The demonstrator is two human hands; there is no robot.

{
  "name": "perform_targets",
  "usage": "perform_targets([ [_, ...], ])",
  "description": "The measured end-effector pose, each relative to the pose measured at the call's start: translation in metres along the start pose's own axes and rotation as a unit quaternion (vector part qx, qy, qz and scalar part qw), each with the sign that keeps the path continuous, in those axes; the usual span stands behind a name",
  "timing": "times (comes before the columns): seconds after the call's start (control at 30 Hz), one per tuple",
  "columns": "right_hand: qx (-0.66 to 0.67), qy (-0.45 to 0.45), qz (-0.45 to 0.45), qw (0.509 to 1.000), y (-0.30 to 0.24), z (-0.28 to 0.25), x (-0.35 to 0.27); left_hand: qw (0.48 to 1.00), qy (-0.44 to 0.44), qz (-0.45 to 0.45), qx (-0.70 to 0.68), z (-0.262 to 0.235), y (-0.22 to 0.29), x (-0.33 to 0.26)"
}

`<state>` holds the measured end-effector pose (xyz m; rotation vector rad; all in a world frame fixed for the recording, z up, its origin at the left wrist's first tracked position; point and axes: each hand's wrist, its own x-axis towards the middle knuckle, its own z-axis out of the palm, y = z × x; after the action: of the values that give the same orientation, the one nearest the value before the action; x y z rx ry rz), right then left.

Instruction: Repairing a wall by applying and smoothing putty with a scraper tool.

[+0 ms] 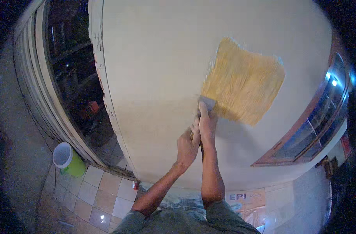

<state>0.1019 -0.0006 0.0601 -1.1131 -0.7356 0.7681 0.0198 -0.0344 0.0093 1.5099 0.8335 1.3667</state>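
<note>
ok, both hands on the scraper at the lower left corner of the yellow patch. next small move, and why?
Probably push the scraper blade up and right across the yellow patch. Both the left hand and right hand grip it, its edge sits at the patch's lower left corner, and the bare cream wall lies all around the patch.

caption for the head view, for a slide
Both hands, left hand and right hand, press a scraper against a yellow patch on a pale wall.

Scraper (207,103) handle hidden inside both hands.
</note>
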Motion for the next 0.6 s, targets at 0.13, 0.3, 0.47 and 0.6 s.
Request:
perform_targets([
  [0.13, 0.021, 0.003, -0.016, 1.000, -0.022, 0.010, -0.001, 0.999, 0.023, 0.031, 0.030, 0.004, -0.004, 0.014],
  [0.3, 0.055, -0.066, -0.002, 0.996, -0.067, 0.025, 0.002, 0.996, 0.039, 0.078, 0.001, 0.005, 0.029, 0.035],
  [0.47, 0.021, -0.003, -0.010, 1.000, -0.024, 0.012, -0.002, 1.000, -0.001, 0.007, 0.008, 0.001, 0.003, 0.012],
  [0.6, 0.021, -0.013, -0.015, 1.000, -0.005, 0.005, -0.008, 0.999, 0.007, 0.010, 0.035, 0.001, -0.008, -0.001],
])
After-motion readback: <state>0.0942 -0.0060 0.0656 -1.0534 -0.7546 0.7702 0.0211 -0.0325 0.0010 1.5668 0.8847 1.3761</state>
